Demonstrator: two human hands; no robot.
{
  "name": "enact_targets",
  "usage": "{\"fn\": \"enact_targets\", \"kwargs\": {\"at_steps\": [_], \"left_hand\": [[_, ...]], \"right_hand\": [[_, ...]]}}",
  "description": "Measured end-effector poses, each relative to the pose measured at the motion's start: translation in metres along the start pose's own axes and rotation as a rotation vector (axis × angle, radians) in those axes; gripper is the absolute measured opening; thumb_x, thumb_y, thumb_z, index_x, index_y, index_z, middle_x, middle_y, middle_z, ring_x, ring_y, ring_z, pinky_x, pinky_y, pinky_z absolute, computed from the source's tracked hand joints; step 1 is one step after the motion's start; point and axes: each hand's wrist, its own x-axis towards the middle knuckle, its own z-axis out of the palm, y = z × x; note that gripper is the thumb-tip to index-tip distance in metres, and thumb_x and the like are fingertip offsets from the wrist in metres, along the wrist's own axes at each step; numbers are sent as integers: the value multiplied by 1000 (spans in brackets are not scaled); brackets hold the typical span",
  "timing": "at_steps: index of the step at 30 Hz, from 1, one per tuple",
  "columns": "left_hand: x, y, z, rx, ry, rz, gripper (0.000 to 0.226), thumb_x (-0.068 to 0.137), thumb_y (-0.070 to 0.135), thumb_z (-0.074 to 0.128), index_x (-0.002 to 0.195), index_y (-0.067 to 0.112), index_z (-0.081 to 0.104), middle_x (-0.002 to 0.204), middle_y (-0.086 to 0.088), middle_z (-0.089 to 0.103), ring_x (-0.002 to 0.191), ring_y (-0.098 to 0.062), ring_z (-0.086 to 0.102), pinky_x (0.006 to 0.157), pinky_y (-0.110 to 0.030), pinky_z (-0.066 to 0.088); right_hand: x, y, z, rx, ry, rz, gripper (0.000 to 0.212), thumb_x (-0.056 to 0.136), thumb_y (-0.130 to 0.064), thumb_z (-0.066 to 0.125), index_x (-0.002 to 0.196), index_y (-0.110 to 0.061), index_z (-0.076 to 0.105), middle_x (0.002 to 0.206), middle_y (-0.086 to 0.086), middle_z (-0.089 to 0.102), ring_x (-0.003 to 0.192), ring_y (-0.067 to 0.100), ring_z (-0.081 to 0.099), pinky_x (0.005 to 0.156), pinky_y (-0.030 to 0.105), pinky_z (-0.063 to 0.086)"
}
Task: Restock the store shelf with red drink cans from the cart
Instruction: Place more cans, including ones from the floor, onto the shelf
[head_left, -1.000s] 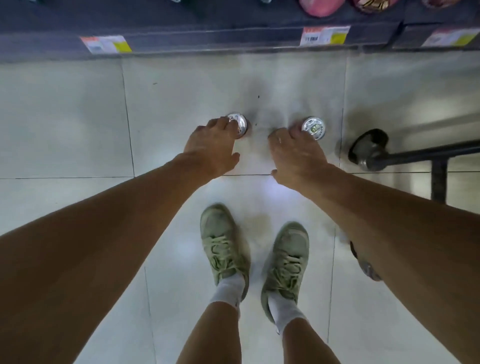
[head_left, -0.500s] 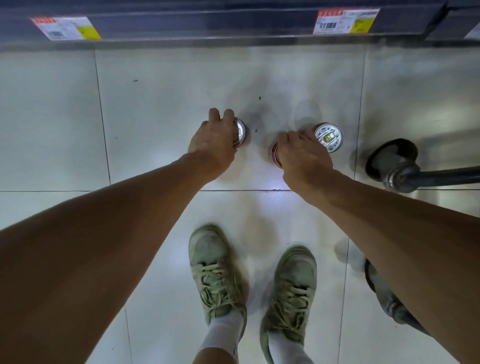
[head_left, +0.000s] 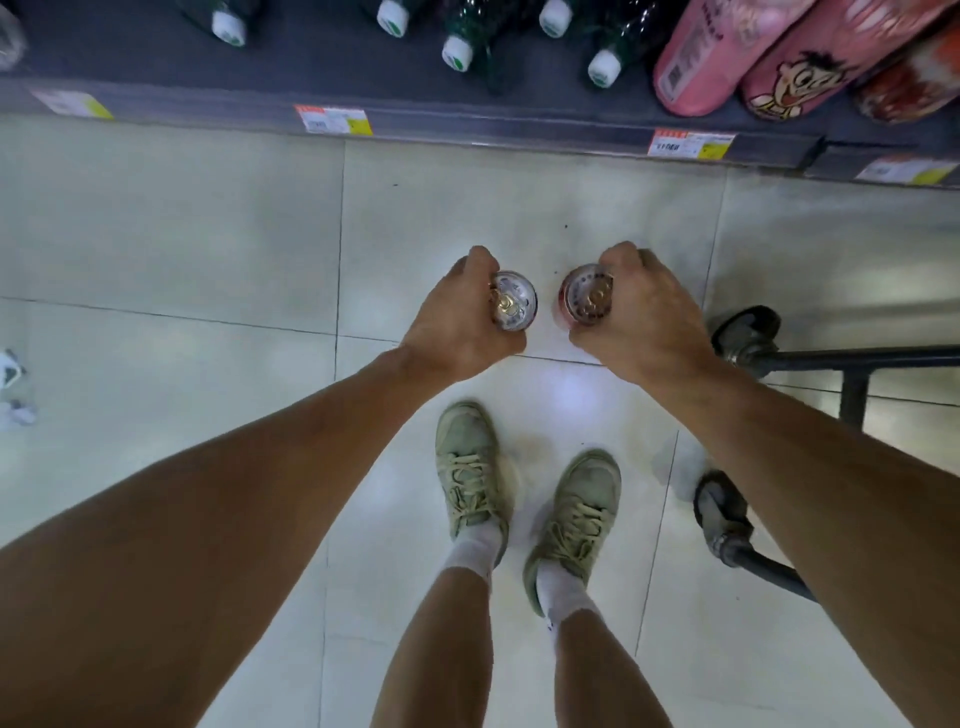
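Note:
My left hand (head_left: 457, 319) grips a drink can (head_left: 514, 307) from its left side; I see its silver top with the pull tab from above. My right hand (head_left: 647, 312) grips a second can (head_left: 584, 297) with a red wall and silver top, fingers curled over its far side. Both cans are held upright, close together, above the pale tiled floor. The dark store shelf (head_left: 467, 122) runs along the top, its front edge carrying price labels (head_left: 331, 119).
Dark bottles with white caps (head_left: 457, 52) and pink snack packs (head_left: 727, 57) stand on the shelf. The cart's black frame (head_left: 852, 364) and two castor wheels (head_left: 743, 332) are at the right. My feet in green sneakers (head_left: 470, 470) stand below the hands.
Both hands have lifted the cans up from the floor and drawn them closer together. The view has tilted up, bringing the shelf's bottles and packs into sight.

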Motion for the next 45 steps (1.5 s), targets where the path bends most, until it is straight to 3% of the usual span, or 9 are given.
{"fn": "enact_targets", "kwargs": {"at_steps": [9,14,18,26,30,33,39,43,45], "left_hand": [[-124,102,-126,-496,280,-20,63,63,18,88,116,18,53,108,2,63,97,-8,61,84,-28,52],[-207,153,-215,-723,304,-7,74,61,12,90,125,19,53,113,5,65,99,-2,62,83,-16,49],[-267,192,-283,-782,354,65,66,65,10,88,120,18,53,115,6,64,102,-1,62,89,-22,51],[-363,257,-390,-747,480,277,59,64,23,87,116,20,59,111,6,69,104,-10,64,92,-30,52],[-399,285,-423,-789,520,368,60,64,36,84,118,23,63,110,5,71,105,-12,66,94,-38,53],[-415,301,-443,-806,506,410,65,65,34,86,124,22,62,111,7,71,106,-8,66,91,-31,54],[-426,323,-469,-791,498,506,46,75,19,83,115,30,65,105,13,72,101,-6,67,81,-23,55],[-422,341,-486,-748,509,545,46,72,20,84,113,30,65,103,17,72,98,0,66,77,-18,55],[-419,353,-492,-765,524,543,51,72,22,85,116,30,62,105,16,70,96,2,66,80,-25,57]], "right_hand": [[-109,-116,-139,390,217,-4,72,67,-27,79,132,-18,50,123,2,59,109,25,61,89,45,52],[-181,-175,-231,503,283,-47,65,69,-33,86,124,-20,52,113,-9,62,101,7,57,85,19,44],[-235,-218,-295,618,365,-86,63,68,-41,85,122,-26,54,113,-10,64,104,7,61,93,31,50],[-327,-292,-397,846,509,-150,60,70,-17,88,122,-22,58,105,-15,66,95,4,67,88,34,57],[-362,-308,-433,901,569,-223,56,75,-13,86,124,-16,59,109,-13,64,91,-14,60,76,5,45],[-374,-316,-451,910,603,-250,58,75,-18,86,125,-21,57,112,-17,62,97,-19,56,78,-2,39],[-386,-329,-478,952,663,-318,55,75,-24,87,122,-29,59,110,-16,67,96,-10,61,79,11,46],[-384,-336,-493,955,698,-332,54,73,-31,87,121,-32,62,113,-13,69,103,4,65,89,37,56],[-386,-340,-503,938,719,-351,54,73,-32,87,120,-33,62,114,-17,68,105,-1,62,90,27,53]]}}
